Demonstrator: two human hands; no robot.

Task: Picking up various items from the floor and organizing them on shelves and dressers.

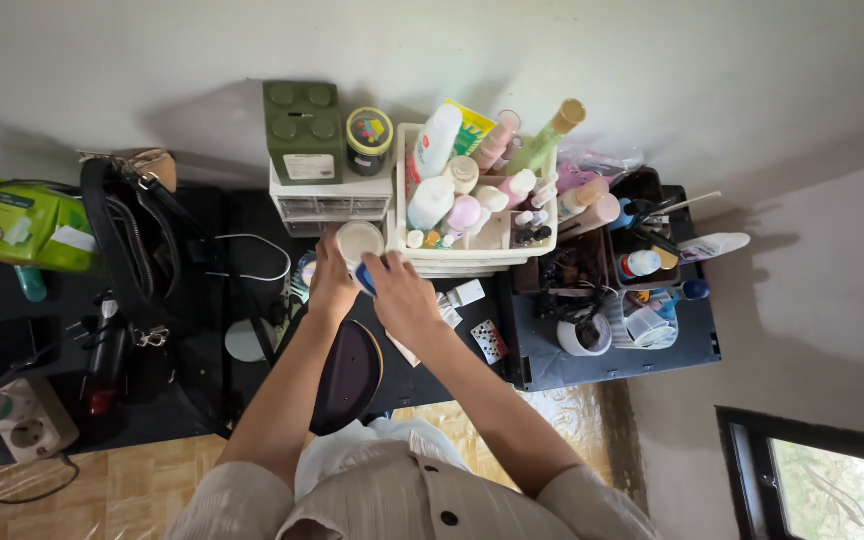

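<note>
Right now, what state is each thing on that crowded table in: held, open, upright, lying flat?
White jar: held up in the left hand, lid on or off not clear.
Blue item: at the right hand, mostly hidden.
White basket: packed with bottles, most upright.
Green block-shaped box: upright on the small drawer unit.
Black bag: lying slumped.
Green wipes pack: lying flat.
</note>
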